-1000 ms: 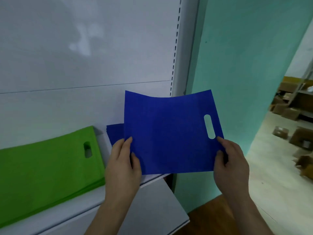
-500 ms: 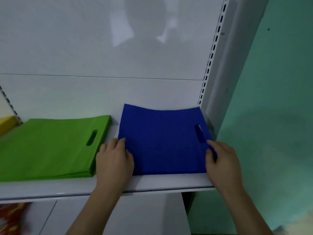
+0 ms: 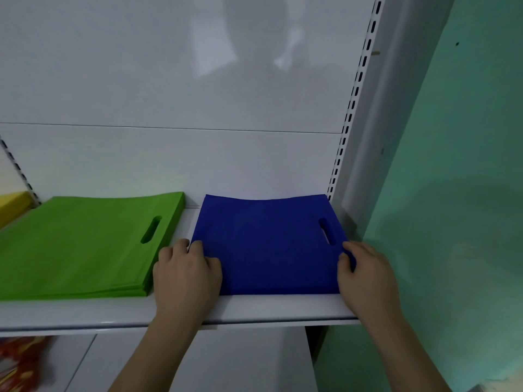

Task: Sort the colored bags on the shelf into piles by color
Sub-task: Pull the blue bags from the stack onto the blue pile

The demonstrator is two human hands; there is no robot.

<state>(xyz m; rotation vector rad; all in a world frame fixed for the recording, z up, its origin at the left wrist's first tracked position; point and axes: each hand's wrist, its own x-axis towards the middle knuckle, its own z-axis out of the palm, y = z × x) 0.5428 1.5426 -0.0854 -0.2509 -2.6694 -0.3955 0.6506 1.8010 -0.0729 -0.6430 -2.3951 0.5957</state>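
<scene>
Blue bags (image 3: 268, 244): flat on the shelf (image 3: 254, 309), your left hand (image 3: 185, 274) and right hand (image 3: 366, 274) each with grip curled on a front corner. Green pile (image 3: 82, 244): just beside, apart.

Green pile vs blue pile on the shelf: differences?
The green pile lies untouched left of the blue pile, which the left hand and right hand hold at its near corners. The green handle slot slants opposite to the blue one. Both lie flat on the shelf, slots on the right.
</scene>
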